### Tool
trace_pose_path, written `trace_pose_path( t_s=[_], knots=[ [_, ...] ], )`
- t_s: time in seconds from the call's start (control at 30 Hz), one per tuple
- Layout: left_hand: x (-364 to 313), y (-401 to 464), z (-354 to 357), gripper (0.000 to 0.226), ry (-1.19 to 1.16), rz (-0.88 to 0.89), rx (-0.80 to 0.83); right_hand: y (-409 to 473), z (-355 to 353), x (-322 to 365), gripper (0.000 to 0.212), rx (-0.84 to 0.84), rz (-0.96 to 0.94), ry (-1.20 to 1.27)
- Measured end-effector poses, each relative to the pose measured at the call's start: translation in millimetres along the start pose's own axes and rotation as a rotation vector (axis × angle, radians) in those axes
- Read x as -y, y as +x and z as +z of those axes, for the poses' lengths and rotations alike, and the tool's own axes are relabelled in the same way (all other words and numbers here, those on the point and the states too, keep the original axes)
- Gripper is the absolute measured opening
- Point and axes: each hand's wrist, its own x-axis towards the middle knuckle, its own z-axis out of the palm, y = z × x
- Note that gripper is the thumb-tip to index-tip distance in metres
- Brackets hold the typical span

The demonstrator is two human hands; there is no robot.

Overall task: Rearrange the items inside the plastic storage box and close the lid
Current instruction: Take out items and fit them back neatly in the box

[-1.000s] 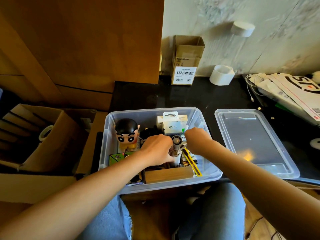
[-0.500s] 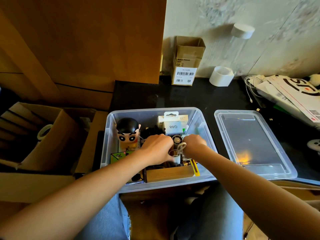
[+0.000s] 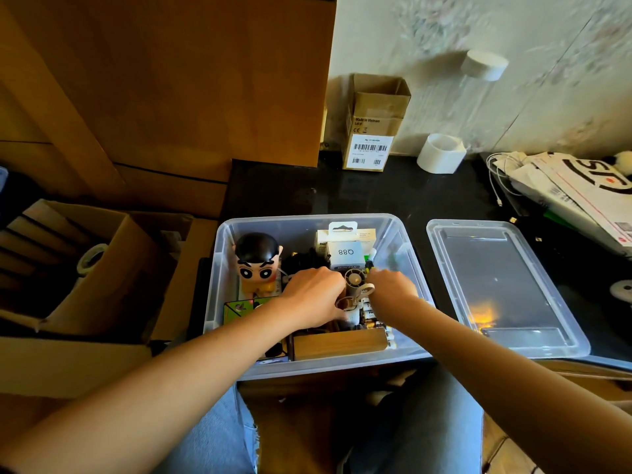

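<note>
Two hands work inside a clear plastic storage box (image 3: 219, 268) that sits at the near edge of a glossy black table (image 3: 376, 196), below a pale patterned wall and a brown wooden panel. The left hand (image 3: 314, 295) has its fingers curled down among the items, and what they grip is hidden. The right hand (image 3: 393, 289) is likewise curled over, its fingertips out of sight, beside a small round fan (image 3: 355, 278). In the box's far left corner stands a glossy cartoon figurine (image 3: 258, 261); a white Q88 carton (image 3: 345, 253) stands at the far wall, and a wooden block (image 3: 338, 343) lies along the near wall. The translucent lid (image 3: 496, 285) lies flat just right of the box. A cardboard carton (image 3: 374, 124) stands at the table's far edge.
</note>
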Motion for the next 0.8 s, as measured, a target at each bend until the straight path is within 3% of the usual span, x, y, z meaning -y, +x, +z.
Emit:
trace_pose_path(
  t_s=[0.2,0.43,0.7,0.8],
  knots=[
    [2.1,1.5,1.9,0.030,0.008,0.010,-0.009,-21.1,-2.7,-11.5,0.022,0.138,-0.229,-0.022],
    [1.8,1.0,2.1,0.031,-0.012,0.013,-0.003,-20.4,-8.7,-9.0,0.023,0.281,-0.255,-0.018],
    [-2.5,0.2,4.7,0.035,-0.079,0.002,-0.025,-20.9,-18.8,-18.2,0.025,0.179,-0.167,0.230],
    [-4.1,-0.4,3.8,0.042,-0.112,0.008,-0.033,-22.4,-22.9,-26.0,0.038,0.154,-0.167,0.392]
  ],
)
